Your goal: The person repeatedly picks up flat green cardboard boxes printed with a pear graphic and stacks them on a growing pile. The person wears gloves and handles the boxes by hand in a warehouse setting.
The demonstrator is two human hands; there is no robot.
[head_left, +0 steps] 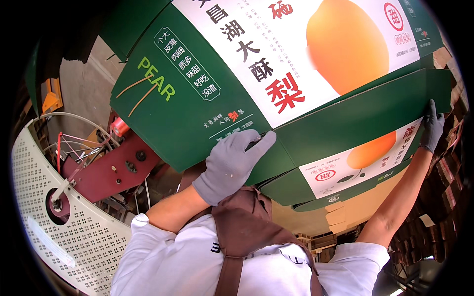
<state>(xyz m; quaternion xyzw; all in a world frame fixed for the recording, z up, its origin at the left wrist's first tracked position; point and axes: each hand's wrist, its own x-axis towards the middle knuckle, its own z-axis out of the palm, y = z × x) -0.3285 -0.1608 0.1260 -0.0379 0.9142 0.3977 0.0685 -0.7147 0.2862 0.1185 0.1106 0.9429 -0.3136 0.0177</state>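
A large green cardboard box (197, 116), printed with white panels and an orange-yellow pear, is held in front of me. Its flaps and folded side panel (345, 121) angle down toward my body. My left hand (234, 165), in a grey glove, grips the box's near edge at a fold, thumb and fingers closed round the board. At the far right end, my right hand (432, 129), also gloved, is closed on the edge of the side panel, with part of its fingers hidden. Two thin orange-brown strips (143, 100) show on the green face.
To my left stands a machine with a cream perforated guard (74, 246), a dark red arm (116, 172) and a red spool (119, 127). Stacks of brown cardboard (429, 197) rise on the right. An orange metal piece (52, 96) is at the far left.
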